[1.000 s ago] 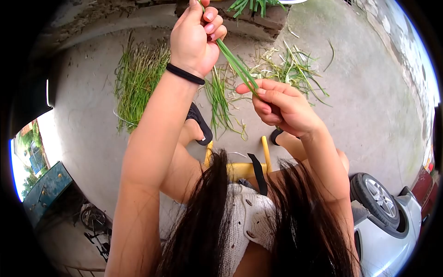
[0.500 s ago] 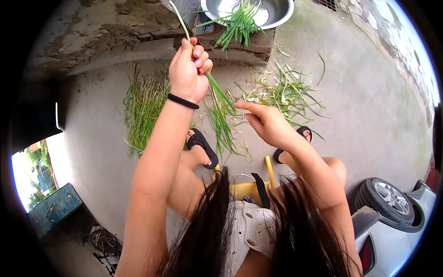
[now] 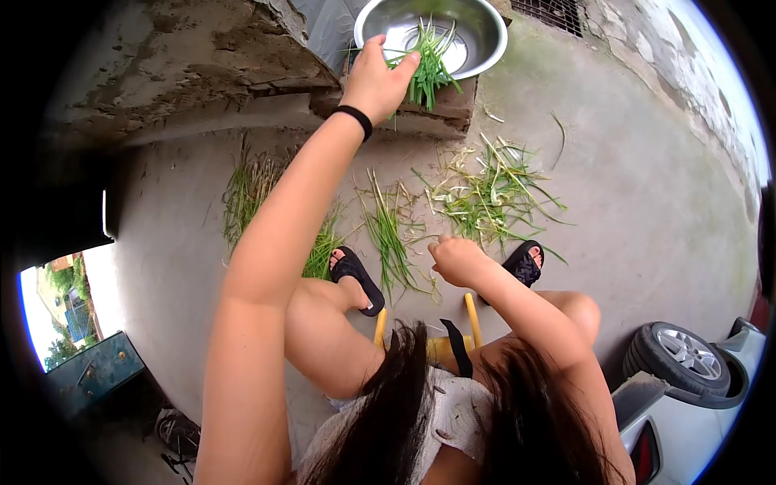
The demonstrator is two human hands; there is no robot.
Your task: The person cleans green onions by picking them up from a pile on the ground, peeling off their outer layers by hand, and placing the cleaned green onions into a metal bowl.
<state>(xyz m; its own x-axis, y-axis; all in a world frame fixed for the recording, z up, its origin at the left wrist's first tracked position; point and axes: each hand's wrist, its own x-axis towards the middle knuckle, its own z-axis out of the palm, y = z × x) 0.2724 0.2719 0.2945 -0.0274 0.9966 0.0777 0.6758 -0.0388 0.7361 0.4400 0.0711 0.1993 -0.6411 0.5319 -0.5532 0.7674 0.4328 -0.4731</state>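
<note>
A bunch of trimmed green chives (image 3: 431,69) lies over the near rim of a steel basin (image 3: 485,34). My left hand (image 3: 380,81), with a black band at its wrist, reaches to the bunch's left side. Its thumb and forefinger are apart, with green leaves showing between them; its other fingers are partly hidden. Lower down, my right hand (image 3: 459,260) hovers above the ground with its fingers curled in and no stalk sticking out of them. A small bunch of chives (image 3: 390,234) lies on the ground just left of it.
A larger heap of uncleaned chives (image 3: 250,190) lies at left. Peeled scraps and leaves (image 3: 497,190) are scattered to the right. The basin stands on a low ledge (image 3: 436,121). A car wheel (image 3: 683,356) stands at lower right, and yellow stool legs (image 3: 473,319) show between my feet.
My left hand has carried a chive stalk up and forward to the bunch at the basin, and its fingers have spread. My right hand has drawn back slightly, its outstretched forefinger now curled.
</note>
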